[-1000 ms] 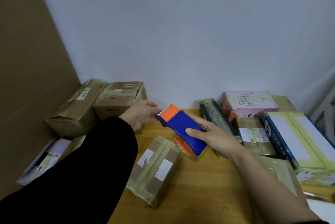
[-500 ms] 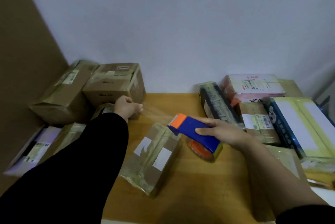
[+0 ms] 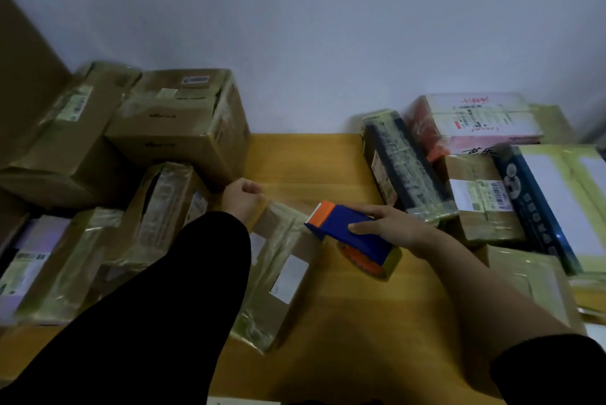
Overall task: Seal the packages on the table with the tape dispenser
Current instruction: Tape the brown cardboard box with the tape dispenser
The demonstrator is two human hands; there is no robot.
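My right hand (image 3: 390, 227) grips a blue tape dispenser (image 3: 347, 234) with an orange head and an orange tape roll under it. It hovers just right of a brown taped package (image 3: 282, 273) lying in the middle of the wooden table (image 3: 344, 322). My left hand (image 3: 242, 198) is curled at the package's far end, pinching the free end of a clear tape strip (image 3: 285, 208). The strip stretches from the dispenser's head across to that hand, above the package.
Cardboard boxes (image 3: 177, 129) are stacked at the back left, with more taped parcels (image 3: 65, 263) in front of them. On the right lie several packages, among them a dark long box (image 3: 406, 168), a white-labelled parcel (image 3: 478, 122) and a blue-edged flat box (image 3: 557, 201). A wall stands behind.
Both hands came down toward the middle package. My left hand drew the tape end left away from the dispenser, and the dispenser moved lower and right.
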